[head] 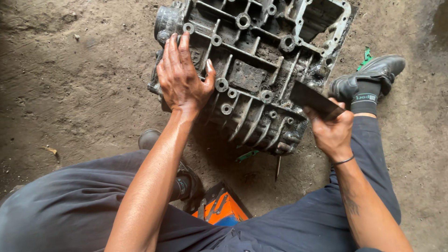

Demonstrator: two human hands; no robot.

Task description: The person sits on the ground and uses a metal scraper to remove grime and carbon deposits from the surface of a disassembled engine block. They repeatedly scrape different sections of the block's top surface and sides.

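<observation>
The ribbed metal engine casing [254, 70] lies open side up on the dirt floor [70, 93] between the person's feet, with the left hand [183, 77] spread flat and unclenched on its left flank to steady it. The right hand [332, 133] is clenched around a flat dark blade [313, 99], whose edge rests on the casing's right rim beside the black shoe [368, 77]. Dark grime covers the ribs and bolt bosses throughout while only parts of the upper rim show bare metal, so the scraping appears to be at an early stage with most surfaces left to clean.
</observation>
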